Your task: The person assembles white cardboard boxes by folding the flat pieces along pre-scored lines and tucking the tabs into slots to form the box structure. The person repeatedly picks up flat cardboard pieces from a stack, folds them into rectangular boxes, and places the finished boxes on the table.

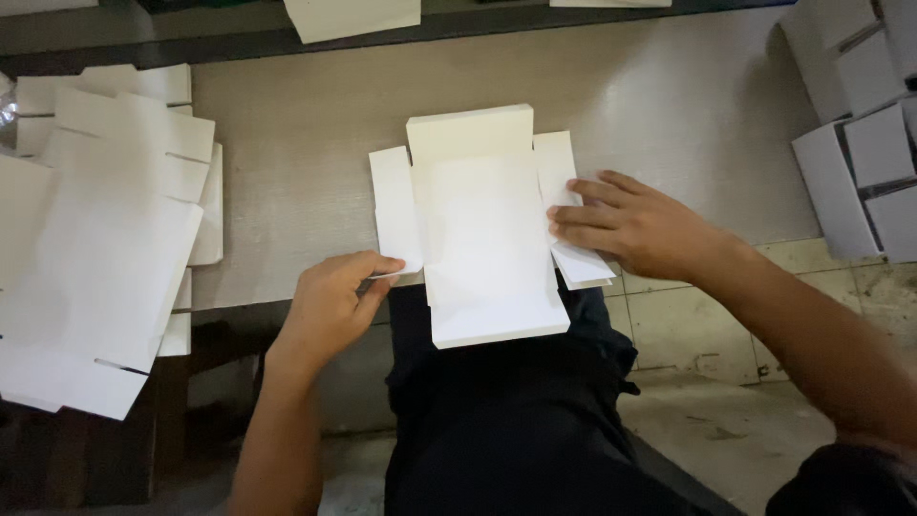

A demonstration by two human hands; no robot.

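A flat white cardboard box blank point(482, 229) lies on the grey table point(669, 105), its near end hanging over the table edge above my lap. My left hand point(334, 301) pinches the lower corner of the blank's left side flap between thumb and fingers. My right hand point(635, 225) rests palm down on the right side flap, fingers spread and pressing it against the table. The far flap of the blank stands slightly raised.
A stack of flat white box blanks point(105, 229) lies at the left of the table. Folded white boxes point(864, 143) are piled at the right edge. More white card point(353, 17) sits at the far side. Tiled floor point(697, 334) lies below right.
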